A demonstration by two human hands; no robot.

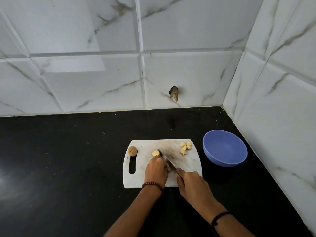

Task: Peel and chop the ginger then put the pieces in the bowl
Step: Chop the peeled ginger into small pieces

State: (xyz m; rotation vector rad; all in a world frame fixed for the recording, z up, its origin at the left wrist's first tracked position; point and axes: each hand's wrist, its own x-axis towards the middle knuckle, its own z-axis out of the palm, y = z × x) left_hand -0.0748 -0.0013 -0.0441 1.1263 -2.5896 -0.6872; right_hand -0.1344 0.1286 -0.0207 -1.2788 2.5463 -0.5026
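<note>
A white cutting board [191,161] lies on the black counter. My left hand [156,170] pins a peeled yellow ginger piece [155,153] on the board with its fingertips. My right hand [191,183] grips the handle of a knife [166,159], whose blade rests slanted right beside the ginger piece. Several chopped ginger pieces [185,147] sit in a small heap at the board's far right corner. A brown unpeeled ginger knob [132,151] lies at the board's far left corner. A blue bowl [224,147] stands to the right of the board and looks empty.
The black counter [68,159] stretches left of the board. White marble-look tiled walls [102,65] close the back and the right side, meeting in a corner behind the bowl. A dark broken spot [174,93] marks the back wall.
</note>
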